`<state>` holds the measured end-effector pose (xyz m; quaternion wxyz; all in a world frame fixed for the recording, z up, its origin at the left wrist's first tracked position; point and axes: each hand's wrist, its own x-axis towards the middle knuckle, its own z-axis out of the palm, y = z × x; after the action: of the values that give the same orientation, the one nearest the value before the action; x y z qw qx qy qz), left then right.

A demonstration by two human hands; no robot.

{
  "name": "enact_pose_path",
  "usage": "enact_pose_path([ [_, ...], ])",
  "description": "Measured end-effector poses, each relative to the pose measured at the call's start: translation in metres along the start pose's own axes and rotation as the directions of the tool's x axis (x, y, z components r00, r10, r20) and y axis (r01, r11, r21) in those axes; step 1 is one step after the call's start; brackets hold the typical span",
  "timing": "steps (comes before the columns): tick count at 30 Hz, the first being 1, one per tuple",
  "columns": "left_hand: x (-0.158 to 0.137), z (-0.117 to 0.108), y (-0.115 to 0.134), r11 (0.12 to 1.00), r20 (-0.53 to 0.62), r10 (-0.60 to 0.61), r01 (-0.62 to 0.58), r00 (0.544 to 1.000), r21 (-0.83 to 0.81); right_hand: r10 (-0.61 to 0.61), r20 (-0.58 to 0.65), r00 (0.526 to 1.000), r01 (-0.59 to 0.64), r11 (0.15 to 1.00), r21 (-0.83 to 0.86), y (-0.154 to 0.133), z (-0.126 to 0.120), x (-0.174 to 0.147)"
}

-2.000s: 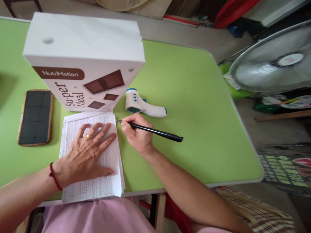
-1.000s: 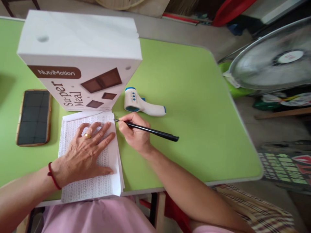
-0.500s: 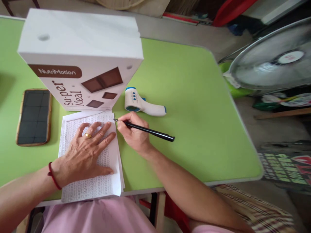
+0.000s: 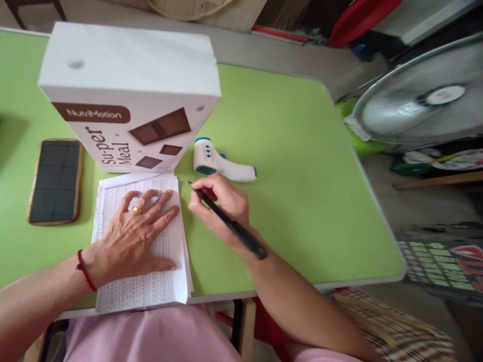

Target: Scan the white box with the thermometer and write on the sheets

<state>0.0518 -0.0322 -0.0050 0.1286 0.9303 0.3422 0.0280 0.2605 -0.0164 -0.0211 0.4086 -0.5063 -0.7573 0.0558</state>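
A single head-worn camera looks forward and steeply down from close above the near edge of a green table (image 4: 309,201); the left hand (image 4: 138,234) lies left of centre, the right hand (image 4: 222,203) about mid-frame, the wearer's pink clothing (image 4: 151,334) along the bottom, with floor (image 4: 287,56) farther off at the top

Grey floor (image 4: 271,56) surrounds a green table (image 4: 309,176) near a fan (image 4: 403,98).

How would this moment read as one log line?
left hand: spread on handwritten paper; right hand: holding black pen; pen tip: off paper
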Motion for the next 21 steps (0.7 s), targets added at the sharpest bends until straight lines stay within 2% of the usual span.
enact_pose_path([
  [2,0.0,0.0,0.001,1.0,0.004,-0.008,0.008,1.0,-0.002,-0.146,0.119,0.982,0.16,0.98,-0.12,-0.005,-0.015,0.002],
  [4,0.0,-0.001,0.001,1.0,0.013,-0.014,0.014,1.0,-0.008,-0.228,0.285,0.931,0.3,0.924,-0.239,-0.012,-0.03,0.002],
  [6,0.0,-0.001,0.001,1.0,0.017,-0.013,0.013,1.0,-0.017,-0.232,0.445,0.865,0.391,0.868,-0.307,-0.019,-0.043,0.0],
  [8,0.0,-0.001,0.001,1.0,0.009,-0.007,0.007,1.0,-0.023,-0.212,0.539,0.815,0.437,0.836,-0.331,-0.025,-0.053,-0.005],
  [10,-0.001,0.001,-0.001,1.0,-0.009,0.001,-0.001,1.0,-0.025,-0.192,0.562,0.804,0.448,0.818,-0.361,-0.027,-0.058,-0.009],
  [16,-0.002,0.003,-0.005,0.999,-0.026,0.027,-0.028,0.999,-0.029,-0.036,0.568,0.822,0.375,0.785,-0.494,-0.026,-0.056,-0.017],
  [19,-0.002,0.003,-0.005,1.0,-0.03,0.019,-0.02,0.999,-0.016,-0.073,0.575,0.815,0.368,0.832,-0.416,-0.031,-0.054,-0.018],
  [21,-0.001,0.003,-0.004,1.0,-0.03,0.015,-0.015,0.999,-0.009,-0.126,0.544,0.829,0.339,0.888,-0.311,-0.033,-0.059,-0.017],
])
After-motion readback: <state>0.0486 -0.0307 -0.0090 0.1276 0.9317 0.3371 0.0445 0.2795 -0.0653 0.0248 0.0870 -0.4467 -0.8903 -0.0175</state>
